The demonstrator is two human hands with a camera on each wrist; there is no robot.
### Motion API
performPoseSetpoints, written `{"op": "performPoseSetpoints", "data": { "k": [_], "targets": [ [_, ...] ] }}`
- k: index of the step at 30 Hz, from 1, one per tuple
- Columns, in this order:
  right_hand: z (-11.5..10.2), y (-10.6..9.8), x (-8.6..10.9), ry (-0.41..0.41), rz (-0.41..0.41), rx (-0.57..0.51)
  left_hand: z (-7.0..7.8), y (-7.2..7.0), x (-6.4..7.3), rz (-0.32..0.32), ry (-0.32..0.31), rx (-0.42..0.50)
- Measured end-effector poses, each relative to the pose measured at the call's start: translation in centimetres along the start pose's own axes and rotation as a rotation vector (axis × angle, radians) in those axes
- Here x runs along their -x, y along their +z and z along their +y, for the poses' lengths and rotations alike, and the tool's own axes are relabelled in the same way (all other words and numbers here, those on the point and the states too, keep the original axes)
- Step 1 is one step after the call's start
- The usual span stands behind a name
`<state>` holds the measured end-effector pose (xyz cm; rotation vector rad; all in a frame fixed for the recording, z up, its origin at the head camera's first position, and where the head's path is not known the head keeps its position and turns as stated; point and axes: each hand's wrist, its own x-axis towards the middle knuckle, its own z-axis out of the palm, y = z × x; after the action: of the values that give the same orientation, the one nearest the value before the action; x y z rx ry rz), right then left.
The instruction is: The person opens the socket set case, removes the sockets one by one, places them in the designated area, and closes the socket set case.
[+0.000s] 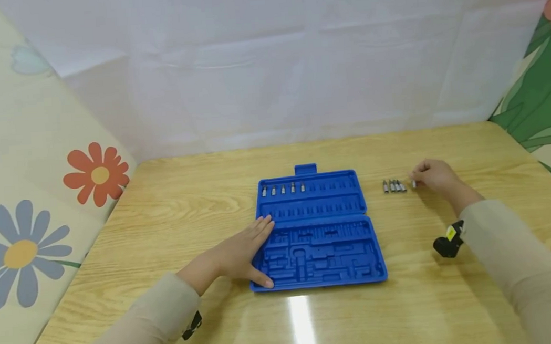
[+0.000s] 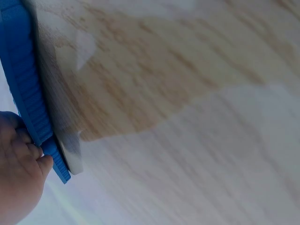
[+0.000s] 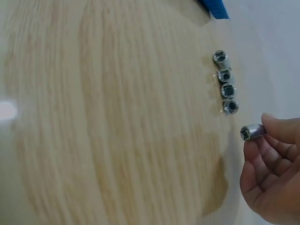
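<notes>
A blue plastic tool case (image 1: 329, 282) lies spread flat on the wooden table, its latch tab pointing away. My left hand (image 1: 240, 253) rests on its left edge, fingers extended near the hinge and thumb at the front corner. To the right of the case, my right hand (image 1: 439, 176) pinches a small silver socket bit (image 3: 254, 131) between thumb and fingertips. Its square drive hole faces the right wrist camera. Beside that hand several loose socket bits (image 1: 394, 186) lie in a short row. More socket bits (image 1: 283, 189) stand in the left part of the case's far row.
The far half of the case has further pegs (image 1: 318, 210) along its lower row. Moulded recesses (image 1: 316, 259) fill the near half. Behind the table (image 1: 187, 198) hangs a white sheet (image 1: 232, 80), with flower-patterned panels (image 1: 31, 208) at the sides.
</notes>
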<state>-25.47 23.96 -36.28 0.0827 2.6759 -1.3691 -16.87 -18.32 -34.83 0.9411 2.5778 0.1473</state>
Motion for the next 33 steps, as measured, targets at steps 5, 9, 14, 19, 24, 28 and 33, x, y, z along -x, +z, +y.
{"op": "performPoseSetpoints", "data": {
  "k": [5, 9, 14, 19, 24, 28, 33],
  "targets": [
    [0.4, 0.5, -0.4, -0.013, -0.011, 0.068, 0.0, 0.1, 0.0, -0.004, -0.004, -0.012],
    [0.5, 0.8, -0.6, -0.024, -0.017, 0.138, -0.1, 0.1, -0.1, -0.009, -0.003, -0.012],
    [0.3, 0.8, -0.4, 0.009, 0.017, 0.173, -0.1, 0.0, -0.2, -0.009, -0.002, 0.003],
    [0.3, 1.0, -0.3, 0.041, 0.044, 0.163, -0.1, 0.0, -0.1, -0.004, -0.006, 0.005],
    [0.1, 1.0, -0.3, 0.057, 0.038, 0.178, -0.1, 0.2, 0.0, -0.003, -0.008, 0.009],
    [0.1, 1.1, -0.2, 0.075, 0.048, 0.142, -0.1, 0.2, -0.1, -0.008, -0.012, 0.002],
    [0.0, 1.3, 0.0, 0.103, 0.13, 0.08, 0.1, -0.1, 0.0, -0.01, -0.009, 0.007]
  ]
}}
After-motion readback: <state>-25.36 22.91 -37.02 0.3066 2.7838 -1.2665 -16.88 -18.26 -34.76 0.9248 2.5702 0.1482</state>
